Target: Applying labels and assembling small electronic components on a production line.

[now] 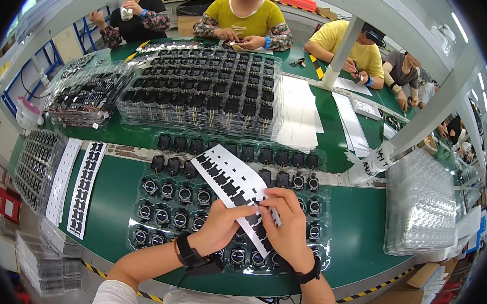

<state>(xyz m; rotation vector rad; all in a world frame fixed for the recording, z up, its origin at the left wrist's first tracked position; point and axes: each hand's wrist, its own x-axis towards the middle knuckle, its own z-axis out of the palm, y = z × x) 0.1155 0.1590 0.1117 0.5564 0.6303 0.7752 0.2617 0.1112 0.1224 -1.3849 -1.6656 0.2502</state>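
A white sheet of black die-cut stickers (215, 176) slants across the middle, above a clear tray. My left hand (219, 227) grips its lower left edge, with the thumb lying on top. My right hand (287, 224) is closed at the sheet's right edge, thumb and forefinger pinched close to the left thumb tip. Whether a loose sticker sits between those fingertips is too small to tell. Beneath both hands, the clear plastic tray (139, 194) carries rows of small black parts, many with round ring-shaped faces (179, 220). My hands and the sheet cover its centre.
Tall stacks of filled trays (202, 94) stand at the back. Left lie another sticker sheet (86, 190) and a tray stack (39, 164). Clear trays (421, 202) are piled right, near a white post (374, 160). White paper (299, 113) lies behind. Several people sit across the green table (357, 214).
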